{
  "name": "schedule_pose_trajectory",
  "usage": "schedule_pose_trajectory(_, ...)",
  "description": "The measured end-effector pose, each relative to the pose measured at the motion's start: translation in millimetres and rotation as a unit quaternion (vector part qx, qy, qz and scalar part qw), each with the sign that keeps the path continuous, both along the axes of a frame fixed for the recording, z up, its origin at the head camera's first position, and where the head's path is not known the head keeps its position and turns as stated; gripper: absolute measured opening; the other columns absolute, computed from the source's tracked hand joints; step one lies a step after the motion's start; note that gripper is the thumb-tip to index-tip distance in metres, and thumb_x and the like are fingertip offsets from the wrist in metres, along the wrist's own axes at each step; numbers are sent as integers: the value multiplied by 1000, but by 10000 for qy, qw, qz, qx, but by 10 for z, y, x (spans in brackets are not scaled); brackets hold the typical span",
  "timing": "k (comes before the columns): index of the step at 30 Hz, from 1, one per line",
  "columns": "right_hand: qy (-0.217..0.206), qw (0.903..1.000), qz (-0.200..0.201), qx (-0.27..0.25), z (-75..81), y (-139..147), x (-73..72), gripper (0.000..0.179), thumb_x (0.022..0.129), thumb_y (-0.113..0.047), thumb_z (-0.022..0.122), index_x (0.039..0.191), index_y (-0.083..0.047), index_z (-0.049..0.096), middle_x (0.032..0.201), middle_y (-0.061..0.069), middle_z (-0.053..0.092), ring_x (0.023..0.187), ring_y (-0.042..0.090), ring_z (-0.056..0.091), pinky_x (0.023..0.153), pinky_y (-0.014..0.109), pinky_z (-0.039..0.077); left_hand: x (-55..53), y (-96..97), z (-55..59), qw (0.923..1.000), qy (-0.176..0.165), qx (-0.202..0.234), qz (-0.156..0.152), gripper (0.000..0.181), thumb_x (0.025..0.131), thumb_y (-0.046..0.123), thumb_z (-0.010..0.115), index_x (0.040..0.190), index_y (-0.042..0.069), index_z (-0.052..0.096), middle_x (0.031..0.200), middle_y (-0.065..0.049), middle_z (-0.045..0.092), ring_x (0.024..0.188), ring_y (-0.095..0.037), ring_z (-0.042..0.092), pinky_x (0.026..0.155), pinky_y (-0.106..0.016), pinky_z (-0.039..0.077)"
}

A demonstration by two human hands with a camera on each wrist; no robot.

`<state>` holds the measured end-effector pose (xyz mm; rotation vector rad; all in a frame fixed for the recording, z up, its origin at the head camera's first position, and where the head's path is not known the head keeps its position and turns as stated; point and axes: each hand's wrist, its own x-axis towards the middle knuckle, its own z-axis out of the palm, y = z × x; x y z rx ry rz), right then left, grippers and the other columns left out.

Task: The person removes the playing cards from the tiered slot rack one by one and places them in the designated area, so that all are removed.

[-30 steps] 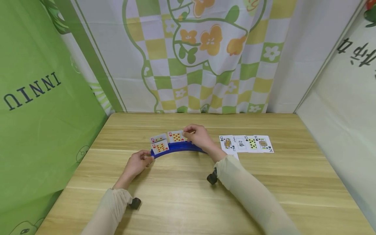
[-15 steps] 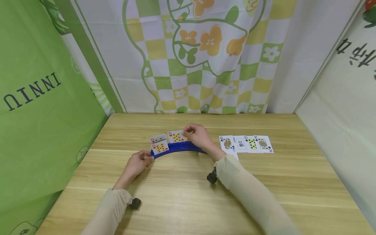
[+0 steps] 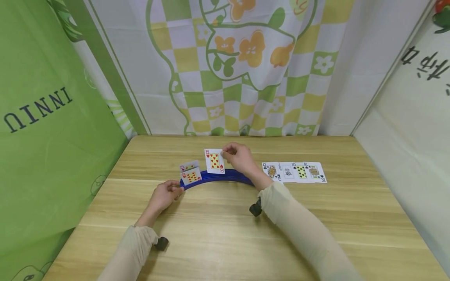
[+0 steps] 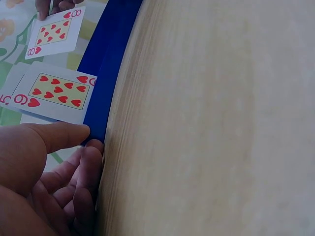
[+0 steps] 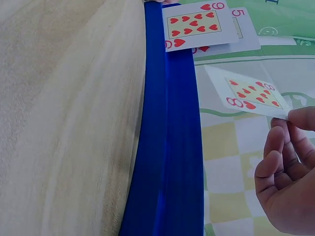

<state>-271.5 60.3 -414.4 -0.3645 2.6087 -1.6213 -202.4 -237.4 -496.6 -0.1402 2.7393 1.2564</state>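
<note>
A curved blue card holder (image 3: 225, 175) lies on the table. My left hand (image 3: 166, 195) pinches its left end between thumb and finger, as the left wrist view also shows near the blue end (image 4: 96, 105). By that end stand a nine of hearts (image 3: 191, 176) and, behind it, a partly covered red five (image 3: 190, 166). The eight of hearts (image 3: 214, 161) is upright above the holder's middle. My right hand (image 3: 240, 159) pinches it by its right edge. In the right wrist view the eight (image 5: 251, 93) is apart from the blue rail (image 5: 182, 147).
Right of the holder, a queen (image 3: 271, 171), a joker-like card (image 3: 288, 171), a black ten (image 3: 301, 171) and a king (image 3: 315, 172) lie overlapping in a row on the wooden table (image 3: 218, 234). A patterned curtain (image 3: 246, 97) hangs behind the table.
The eight of hearts has come up out of the holder in my right hand, and now shows whole and more upright. My left hand has stayed on the holder's end.
</note>
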Motion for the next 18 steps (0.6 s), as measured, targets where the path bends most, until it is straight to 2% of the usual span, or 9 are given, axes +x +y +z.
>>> schedule_pose_trajectory(18,-305,9995,-96,-84,15,153,35,16,98,-25,62,106,-12,67,97,8,71,83,20,64,72,30,55,7,-5,-1,10000,15,22,-22,39,94,29,67,122,3,64,84,-5,71,68,-13,61,59,-27,42)
